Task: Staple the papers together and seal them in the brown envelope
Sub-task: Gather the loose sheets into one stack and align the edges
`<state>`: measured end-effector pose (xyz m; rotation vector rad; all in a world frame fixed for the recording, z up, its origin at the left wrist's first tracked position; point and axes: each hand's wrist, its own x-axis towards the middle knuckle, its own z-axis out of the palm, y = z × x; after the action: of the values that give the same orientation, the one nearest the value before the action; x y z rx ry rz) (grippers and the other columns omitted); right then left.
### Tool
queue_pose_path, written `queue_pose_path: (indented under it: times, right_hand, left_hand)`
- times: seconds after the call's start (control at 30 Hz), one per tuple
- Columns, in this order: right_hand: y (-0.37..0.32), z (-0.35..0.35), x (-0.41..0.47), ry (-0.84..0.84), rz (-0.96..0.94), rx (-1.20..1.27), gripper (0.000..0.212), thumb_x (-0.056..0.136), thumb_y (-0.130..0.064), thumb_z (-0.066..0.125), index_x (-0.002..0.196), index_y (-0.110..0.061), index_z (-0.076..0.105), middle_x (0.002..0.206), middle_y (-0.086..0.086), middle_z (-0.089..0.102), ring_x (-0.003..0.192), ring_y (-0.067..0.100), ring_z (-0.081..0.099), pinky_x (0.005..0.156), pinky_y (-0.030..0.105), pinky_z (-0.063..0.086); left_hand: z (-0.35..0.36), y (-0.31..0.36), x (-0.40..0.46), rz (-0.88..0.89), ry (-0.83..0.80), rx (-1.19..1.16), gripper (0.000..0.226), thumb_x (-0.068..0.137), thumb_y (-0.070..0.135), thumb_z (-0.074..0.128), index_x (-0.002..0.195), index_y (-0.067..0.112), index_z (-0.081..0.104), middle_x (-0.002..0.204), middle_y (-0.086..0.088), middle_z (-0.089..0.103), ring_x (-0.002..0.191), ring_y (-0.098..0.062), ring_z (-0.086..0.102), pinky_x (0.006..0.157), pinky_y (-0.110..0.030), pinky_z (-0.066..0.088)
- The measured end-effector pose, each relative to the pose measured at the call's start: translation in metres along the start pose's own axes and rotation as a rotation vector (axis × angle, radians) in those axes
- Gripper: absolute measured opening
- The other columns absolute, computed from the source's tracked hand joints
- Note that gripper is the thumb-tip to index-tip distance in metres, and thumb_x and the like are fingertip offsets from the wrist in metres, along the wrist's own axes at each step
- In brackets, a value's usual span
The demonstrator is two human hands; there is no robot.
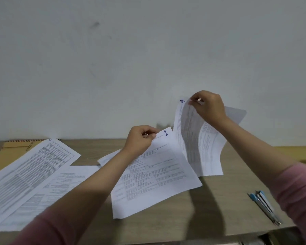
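Note:
My left hand (140,138) pinches the top edge of a printed sheet marked "1" (157,172), which lies on the wooden table. My right hand (208,105) holds a second printed sheet marked "4" (200,144) by its top corner, lifted and curling above the table beside the first sheet. More printed papers (30,175) are spread out on the left. A brown envelope (9,152) lies under them at the far left. A blue stapler (263,204) rests at the right, near my right forearm.
A grey wall (148,59) rises right behind the wooden table (210,209). A yellow-brown strip (297,152) lies at the far right along the wall. A metal clip (29,145) sits on the envelope. The table's front edge runs along the bottom.

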<state>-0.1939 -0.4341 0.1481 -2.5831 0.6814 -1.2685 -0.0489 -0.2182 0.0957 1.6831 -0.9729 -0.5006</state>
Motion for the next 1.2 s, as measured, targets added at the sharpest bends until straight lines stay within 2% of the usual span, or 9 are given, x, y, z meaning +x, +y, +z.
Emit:
queue_pose_path:
  times: [0.2, 0.33, 0.43, 0.5, 0.6, 0.77, 0.93, 1.07, 1.2]
  right_hand:
    - [-0.024, -0.025, -0.004, 0.004, 0.279, 0.241, 0.009, 0.074, -0.020, 0.077, 0.079, -0.015, 0.072, 0.079, -0.003, 0.070, 0.057, 0.000, 0.055, 0.060, 0.011, 0.044]
    - [-0.047, -0.021, -0.035, -0.003, 0.465, 0.525, 0.008, 0.073, -0.016, 0.079, 0.077, -0.019, 0.073, 0.078, 0.000, 0.072, 0.065, 0.012, 0.062, 0.064, 0.023, 0.052]
    - [-0.063, -0.014, -0.063, 0.019, 0.567, 0.687, 0.011, 0.074, -0.008, 0.077, 0.082, -0.014, 0.073, 0.076, 0.000, 0.071, 0.067, 0.016, 0.061, 0.056, 0.018, 0.051]
    - [-0.070, -0.011, -0.079, 0.017, 0.595, 0.725, 0.012, 0.075, -0.006, 0.076, 0.086, -0.011, 0.073, 0.077, 0.001, 0.071, 0.068, 0.018, 0.062, 0.055, 0.016, 0.049]
    - [-0.075, -0.011, -0.099, 0.027, 0.649, 0.758, 0.018, 0.072, -0.006, 0.078, 0.085, -0.017, 0.072, 0.082, 0.003, 0.073, 0.069, 0.019, 0.065, 0.057, 0.021, 0.051]
    - [-0.075, -0.014, -0.124, 0.075, 0.711, 0.766, 0.022, 0.069, -0.006, 0.080, 0.083, -0.020, 0.072, 0.084, 0.004, 0.073, 0.070, 0.014, 0.066, 0.062, 0.023, 0.050]
    - [-0.074, -0.018, -0.141, 0.064, 0.753, 0.797, 0.023, 0.067, -0.005, 0.082, 0.081, -0.021, 0.073, 0.083, 0.005, 0.073, 0.073, 0.017, 0.067, 0.069, 0.027, 0.054]
    - [-0.072, -0.021, -0.147, 0.029, 0.743, 0.792, 0.023, 0.067, -0.005, 0.082, 0.083, -0.018, 0.073, 0.082, 0.008, 0.074, 0.073, 0.020, 0.067, 0.069, 0.029, 0.054]
    - [-0.072, -0.018, -0.153, 0.008, 0.757, 0.685, 0.020, 0.069, -0.013, 0.081, 0.086, -0.020, 0.074, 0.077, 0.003, 0.074, 0.065, 0.014, 0.064, 0.060, 0.027, 0.050]
  left_hand:
    - [-0.001, 0.028, 0.005, 0.060, 0.032, 0.004, 0.024, 0.084, 0.003, 0.062, 0.086, 0.024, 0.073, 0.088, -0.003, 0.071, 0.080, -0.024, 0.063, 0.080, -0.031, 0.052]
    - [0.010, 0.036, 0.003, 0.066, 0.101, -0.052, 0.021, 0.086, 0.006, 0.061, 0.091, 0.023, 0.073, 0.083, 0.002, 0.068, 0.066, -0.013, 0.055, 0.070, -0.025, 0.050]
    - [0.022, 0.038, -0.003, 0.068, 0.147, -0.069, 0.019, 0.086, 0.005, 0.061, 0.095, 0.018, 0.073, 0.075, 0.005, 0.065, 0.056, -0.004, 0.052, 0.065, -0.020, 0.048]
    - [0.030, 0.036, -0.007, 0.061, 0.154, -0.083, 0.019, 0.086, 0.004, 0.061, 0.095, 0.015, 0.073, 0.080, 0.006, 0.068, 0.066, -0.003, 0.059, 0.071, -0.019, 0.050]
    - [0.040, 0.031, -0.014, 0.046, 0.135, -0.109, 0.018, 0.086, 0.003, 0.061, 0.096, 0.014, 0.073, 0.091, 0.002, 0.072, 0.079, -0.007, 0.064, 0.076, -0.017, 0.050]
    - [0.047, 0.024, -0.026, 0.075, 0.085, -0.080, 0.015, 0.085, 0.005, 0.063, 0.090, 0.016, 0.072, 0.088, 0.004, 0.068, 0.068, 0.000, 0.058, 0.068, -0.012, 0.048]
    - [0.043, 0.012, -0.033, 0.157, 0.010, 0.002, 0.013, 0.081, 0.007, 0.068, 0.082, 0.020, 0.068, 0.105, 0.007, 0.058, 0.055, 0.001, 0.050, 0.065, -0.012, 0.048]
    - [0.040, 0.012, -0.037, 0.107, -0.060, -0.001, 0.008, 0.081, 0.006, 0.069, 0.082, 0.014, 0.070, 0.066, 0.006, 0.057, 0.053, 0.000, 0.047, 0.056, -0.011, 0.042]
    - [0.041, 0.014, -0.039, 0.147, -0.039, 0.038, 0.011, 0.083, 0.006, 0.067, 0.080, 0.016, 0.071, 0.073, 0.009, 0.066, 0.056, 0.002, 0.052, 0.056, -0.008, 0.041]
